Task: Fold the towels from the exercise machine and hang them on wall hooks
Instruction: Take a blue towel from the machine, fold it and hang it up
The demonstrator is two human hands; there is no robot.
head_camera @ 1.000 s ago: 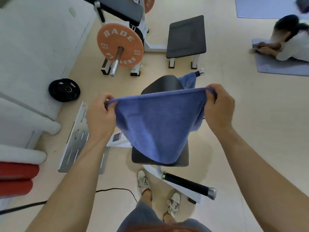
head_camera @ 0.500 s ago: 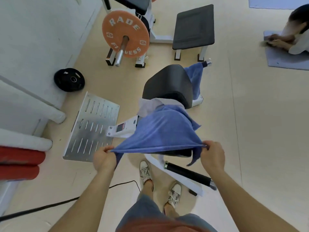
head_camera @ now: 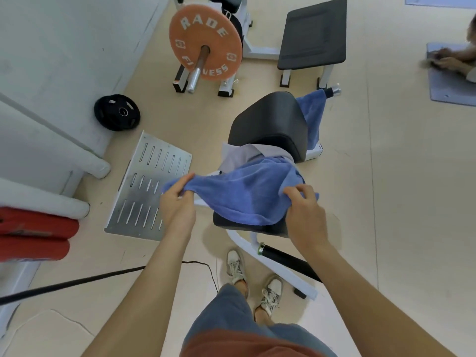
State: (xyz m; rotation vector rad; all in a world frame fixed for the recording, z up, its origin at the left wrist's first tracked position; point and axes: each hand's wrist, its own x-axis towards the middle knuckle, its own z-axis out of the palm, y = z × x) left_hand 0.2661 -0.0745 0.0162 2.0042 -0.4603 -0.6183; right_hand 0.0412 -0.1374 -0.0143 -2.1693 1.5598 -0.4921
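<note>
orange plate point(head_camera: 206, 45) on bar | black plate point(head_camera: 117, 112) on floor by wall | black bench point(head_camera: 313, 34) | red pads point(head_camera: 33, 235) left

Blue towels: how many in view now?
2. Near towel over the seat, held by left hand and right hand; far towel on the handle beside the backrest. More may be hidden.

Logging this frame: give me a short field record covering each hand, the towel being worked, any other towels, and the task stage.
left hand: grips the left corner of the blue towel
right hand: grips the towel's right edge
blue towel: stretched between both hands, draped over the machine's seat
grey towel: lies behind it, partly covered, below the backrest
second blue towel: hangs from the handle beside the backrest
stage: fold not finished; no wall hooks in view
</note>
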